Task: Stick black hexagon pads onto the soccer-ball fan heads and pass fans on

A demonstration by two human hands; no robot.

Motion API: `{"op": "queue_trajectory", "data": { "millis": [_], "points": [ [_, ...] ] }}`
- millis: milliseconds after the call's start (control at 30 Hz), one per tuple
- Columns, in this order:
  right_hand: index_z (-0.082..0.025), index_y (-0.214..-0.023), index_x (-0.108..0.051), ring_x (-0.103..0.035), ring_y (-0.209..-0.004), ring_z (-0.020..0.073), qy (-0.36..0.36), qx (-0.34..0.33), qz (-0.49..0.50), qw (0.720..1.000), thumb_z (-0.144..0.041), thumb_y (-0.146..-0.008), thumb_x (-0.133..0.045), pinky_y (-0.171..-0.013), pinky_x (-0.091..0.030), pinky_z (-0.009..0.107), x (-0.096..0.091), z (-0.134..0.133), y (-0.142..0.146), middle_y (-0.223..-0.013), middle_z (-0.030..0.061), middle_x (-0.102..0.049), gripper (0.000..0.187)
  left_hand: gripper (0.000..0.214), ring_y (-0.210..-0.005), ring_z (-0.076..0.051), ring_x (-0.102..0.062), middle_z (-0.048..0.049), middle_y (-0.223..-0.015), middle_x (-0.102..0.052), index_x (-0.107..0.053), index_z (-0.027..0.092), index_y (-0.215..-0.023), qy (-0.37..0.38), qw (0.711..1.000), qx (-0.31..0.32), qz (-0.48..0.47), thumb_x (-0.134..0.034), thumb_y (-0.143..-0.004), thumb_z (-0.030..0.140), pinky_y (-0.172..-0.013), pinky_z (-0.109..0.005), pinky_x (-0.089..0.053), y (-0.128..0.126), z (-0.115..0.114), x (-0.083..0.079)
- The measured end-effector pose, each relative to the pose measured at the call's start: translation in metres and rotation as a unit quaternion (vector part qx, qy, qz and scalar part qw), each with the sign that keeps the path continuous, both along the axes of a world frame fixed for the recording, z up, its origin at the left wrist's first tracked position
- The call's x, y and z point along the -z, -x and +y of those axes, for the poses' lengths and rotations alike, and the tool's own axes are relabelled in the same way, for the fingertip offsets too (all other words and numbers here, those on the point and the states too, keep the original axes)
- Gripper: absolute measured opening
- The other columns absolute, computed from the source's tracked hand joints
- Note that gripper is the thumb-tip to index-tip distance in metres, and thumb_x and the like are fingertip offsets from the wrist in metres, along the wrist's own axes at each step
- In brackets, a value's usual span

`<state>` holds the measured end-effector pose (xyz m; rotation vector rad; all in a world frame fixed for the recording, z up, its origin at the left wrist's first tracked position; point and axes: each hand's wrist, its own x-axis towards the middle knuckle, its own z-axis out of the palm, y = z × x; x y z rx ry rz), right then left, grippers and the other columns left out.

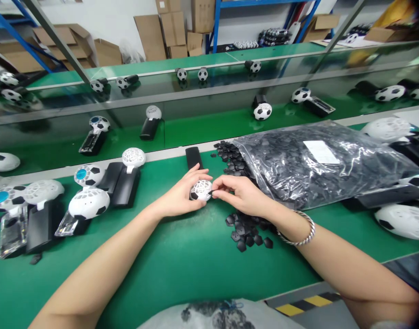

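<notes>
My left hand (184, 192) is closed around a white soccer-ball head (201, 188) with an open lattice and some black patches. Its black handle (193, 158) points away from me on the green table (168, 274). At the ball's right side my right hand (235, 194) pinches a small black pentagon piece (211, 192) between thumb and fingertips, against the ball. Loose black pentagon pieces (245, 230) lie below my right wrist, and more spill from a clear plastic bag (285, 160) beyond it.
Several ball-headed units with black handles (125, 187) stand to the left. More white balls (403, 221) lie at the right edge. Behind runs a green conveyor belt (202, 125) carrying spaced units, with a metal rail (161, 162) along its near side. Cardboard boxes (173, 28) stand farther back.
</notes>
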<state>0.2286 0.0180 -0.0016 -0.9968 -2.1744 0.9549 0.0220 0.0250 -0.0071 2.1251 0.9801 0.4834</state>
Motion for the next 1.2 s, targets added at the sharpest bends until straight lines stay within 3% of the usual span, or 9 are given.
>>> {"op": "queue_trajectory", "data": {
  "millis": [333, 567, 667, 833, 1100, 1200],
  "points": [
    [-0.017, -0.078, -0.062, -0.057, -0.069, 0.012, 0.009, 0.013, 0.021, 1.0, -0.018, -0.08, -0.056, -0.066, -0.045, 0.024, 0.0057, 0.0017, 0.005, -0.077, 0.0012, -0.064, 0.007, 0.053, -0.138, -0.024, -0.01, -0.0082, -0.139, -0.039, -0.047, 0.022, -0.118, -0.004, 1.0, -0.011, -0.015, -0.065, -0.072, 0.041, -0.11, -0.047, -0.02, -0.0008, 0.0004, 0.0043],
    [-0.016, -0.078, -0.058, -0.057, -0.065, 0.0118, 0.113, 0.033, 0.086, 0.989, -0.023, -0.078, -0.058, -0.061, -0.047, 0.024, 0.0101, 0.0027, 0.0039, -0.073, 0.001, -0.062, 0.007, 0.047, -0.138, -0.024, -0.01, -0.0069, -0.134, -0.045, -0.047, 0.022, -0.117, -0.001, 1.0, -0.021, -0.014, -0.062, -0.076, 0.04, -0.109, -0.047, -0.021, -0.0027, 0.0004, 0.0047],
    [-0.017, -0.078, -0.055, -0.057, -0.075, 0.0133, 0.078, 0.022, 0.11, 0.991, -0.026, -0.08, -0.057, -0.069, -0.048, 0.027, 0.0098, 0.0037, -0.0006, -0.085, 0.0036, -0.062, 0.01, 0.047, -0.138, -0.025, -0.012, -0.0067, -0.133, -0.045, -0.048, 0.022, -0.117, -0.005, 1.0, -0.018, -0.014, -0.062, -0.075, 0.039, -0.11, -0.047, -0.021, -0.0027, 0.0006, 0.0045],
    [-0.019, -0.1, -0.059, -0.057, -0.08, 0.0133, 0.0, 0.004, 0.06, 0.998, -0.018, -0.084, -0.051, -0.075, -0.047, 0.028, 0.0058, 0.0045, -0.0034, -0.09, 0.0036, -0.061, 0.018, 0.05, -0.138, -0.024, -0.01, -0.0062, -0.134, -0.045, -0.045, 0.022, -0.121, 0.002, 1.0, -0.013, -0.015, -0.062, -0.076, 0.038, -0.11, -0.046, -0.019, -0.0019, 0.001, 0.0032],
    [-0.018, -0.081, -0.066, -0.057, -0.075, 0.0137, -0.002, 0.058, 0.068, 0.996, -0.022, -0.079, -0.059, -0.071, -0.046, 0.028, 0.0059, 0.0041, -0.0016, -0.081, 0.0025, -0.063, 0.008, 0.05, -0.138, -0.027, -0.011, -0.008, -0.134, -0.044, -0.048, 0.022, -0.119, 0.003, 1.0, -0.012, -0.021, -0.063, -0.075, 0.038, -0.109, -0.047, -0.021, -0.0008, 0.0014, 0.0051],
    [-0.017, -0.082, -0.064, -0.056, -0.069, 0.0125, 0.08, 0.055, 0.095, 0.991, -0.023, -0.078, -0.06, -0.066, -0.046, 0.026, 0.005, 0.0008, 0.0006, -0.076, 0.0014, -0.062, 0.008, 0.049, -0.138, -0.026, -0.01, -0.0078, -0.134, -0.044, -0.047, 0.022, -0.119, 0.005, 1.0, -0.013, -0.021, -0.063, -0.075, 0.038, -0.109, -0.047, -0.02, -0.001, 0.0013, 0.006]
  ]
}}
